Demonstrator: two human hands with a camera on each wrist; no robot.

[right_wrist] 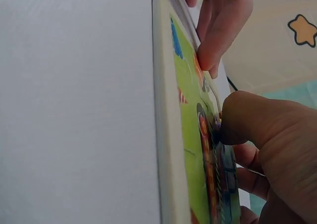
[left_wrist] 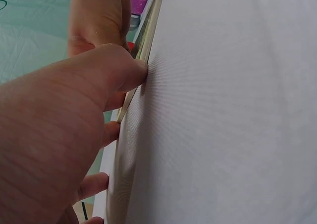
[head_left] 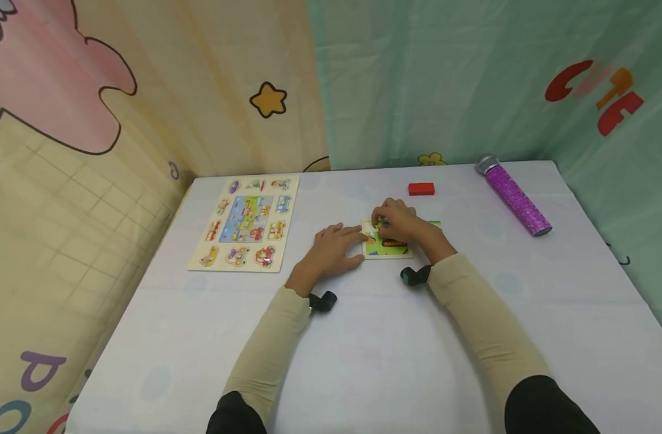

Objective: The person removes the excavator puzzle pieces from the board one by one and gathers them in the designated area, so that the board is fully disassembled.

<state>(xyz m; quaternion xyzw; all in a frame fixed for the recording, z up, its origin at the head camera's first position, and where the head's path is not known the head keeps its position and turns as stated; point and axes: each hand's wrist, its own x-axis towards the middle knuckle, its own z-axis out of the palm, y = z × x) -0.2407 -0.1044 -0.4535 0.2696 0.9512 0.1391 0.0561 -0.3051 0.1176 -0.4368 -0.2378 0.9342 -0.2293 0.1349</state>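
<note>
A small puzzle board (head_left: 387, 256) with a green picture and a pale wooden rim lies flat on the table. My left hand (head_left: 331, 250) has its fingers spread at the board's left side. Its index finger rests on the picture and its thumb touches the near left corner, as the left wrist view (left_wrist: 54, 120) also shows at the rim. Over the board my right hand (head_left: 398, 222) has curled fingers. In the right wrist view its thumb (right_wrist: 242, 120) pinches a dark, greenish puzzle piece (right_wrist: 229, 184) against the fingers; its far side is hidden.
A larger wooden puzzle board (head_left: 287, 241) with several vehicle and toy pieces lies at the left. Behind the right hand sits a red block (head_left: 421, 189). A purple glitter microphone (head_left: 518, 199) lies at the back right. Printed curtains (head_left: 418, 78) hang behind the table.
</note>
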